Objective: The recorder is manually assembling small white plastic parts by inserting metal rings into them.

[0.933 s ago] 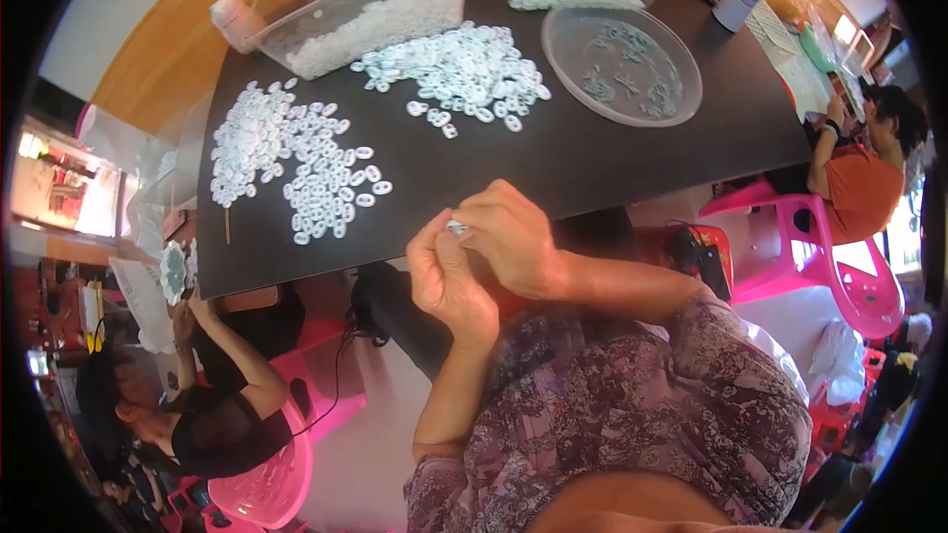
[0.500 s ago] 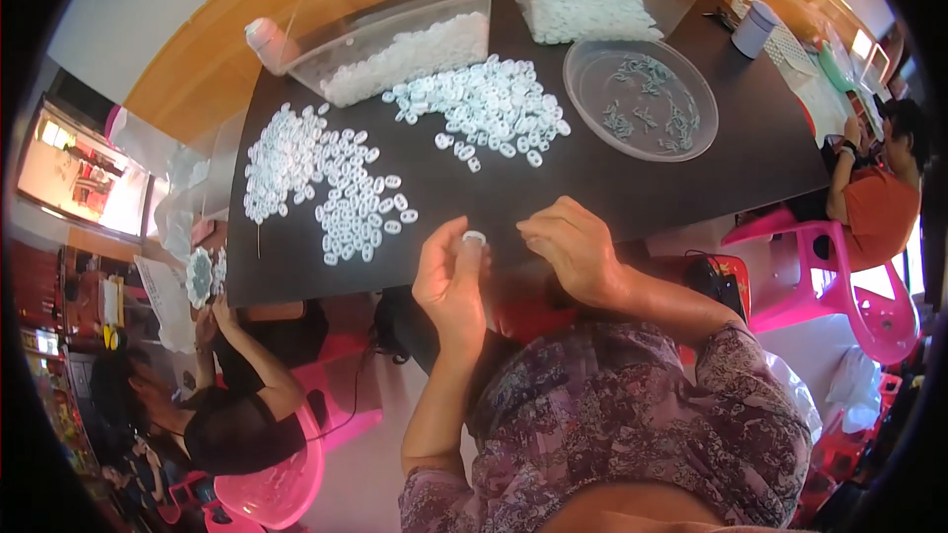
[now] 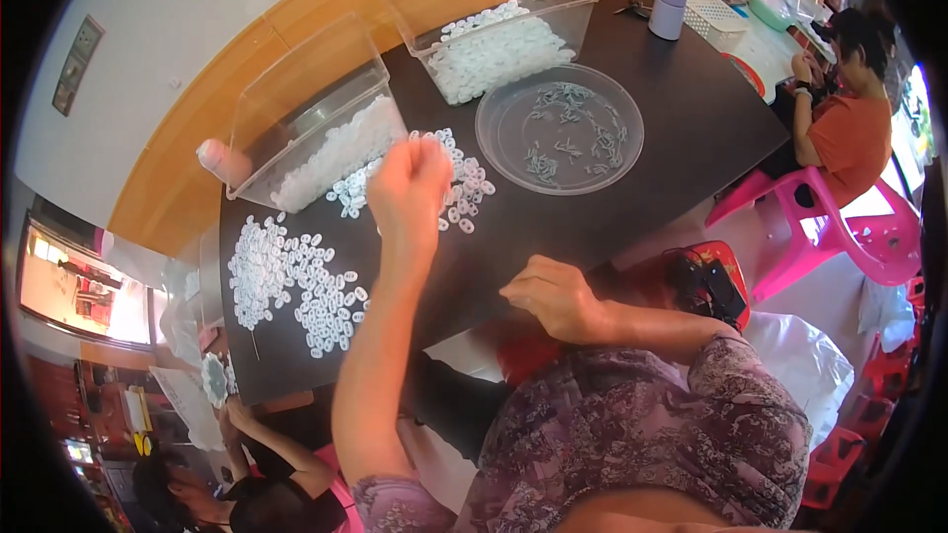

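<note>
My left hand [image 3: 410, 183] reaches out over the middle pile of small white oval pieces with two holes [image 3: 464, 188]. Its fingers are curled in, and whatever they hold is hidden. Close to the table's front edge, my right hand [image 3: 555, 298] has its thumb and fingers pressed together; anything between them is too small to make out. A second pile of the same oval pieces [image 3: 321, 306] lies to the left. In a round clear tray [image 3: 513, 153] right of the middle pile are small grey-green slivers [image 3: 543, 166].
Two clear plastic bins, one on the left [image 3: 341, 153] and one farther back [image 3: 494, 54], hold white pieces. A lavender cup [image 3: 670, 10] and a white basket [image 3: 711, 15] stand at the far right. People sit at both sides; a pink chair [image 3: 839, 227] is at right.
My left hand has moved forward from the table's front edge, with a white piece at its thumb, to above the middle pile. My right hand remains near the edge. The view has turned.
</note>
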Available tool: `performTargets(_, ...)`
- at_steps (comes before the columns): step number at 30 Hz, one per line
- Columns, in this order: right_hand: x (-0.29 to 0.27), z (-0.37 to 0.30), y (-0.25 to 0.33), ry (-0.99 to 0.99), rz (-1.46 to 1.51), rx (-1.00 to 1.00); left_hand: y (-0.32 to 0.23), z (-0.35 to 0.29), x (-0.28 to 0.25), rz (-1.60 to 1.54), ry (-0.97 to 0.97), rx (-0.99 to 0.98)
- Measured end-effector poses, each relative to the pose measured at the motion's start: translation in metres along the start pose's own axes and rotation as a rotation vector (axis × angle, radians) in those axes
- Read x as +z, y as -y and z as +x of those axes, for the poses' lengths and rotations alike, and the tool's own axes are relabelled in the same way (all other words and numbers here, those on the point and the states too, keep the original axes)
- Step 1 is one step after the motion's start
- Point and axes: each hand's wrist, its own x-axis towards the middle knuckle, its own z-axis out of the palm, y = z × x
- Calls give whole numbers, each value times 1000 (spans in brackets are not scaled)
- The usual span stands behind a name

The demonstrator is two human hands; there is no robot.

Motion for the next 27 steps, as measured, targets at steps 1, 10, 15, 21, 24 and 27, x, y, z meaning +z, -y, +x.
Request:
performTargets(1, -3, -3, -1, 5, -10, -4, -11, 24, 8, 82, -45, 170)
performTargets(10, -18, -5, -1, -43, -35, 79, -24, 161, 1, 735, -99, 645)
performTargets(15, -21, -6, -7, -11, 24, 139, -5, 111, -29, 685, -109, 683)
performTargets(21, -7, 3, -5, -6, 55, 95, 57, 20, -96, 1011, -82, 403)
performTargets(24, 2, 8, 0, 25, 72, 38, 83, -6, -104, 1105, -45, 235)
performTargets(27, 6, 12, 7, 33, 84, -5, 94, -15, -98, 1213, -79, 205)
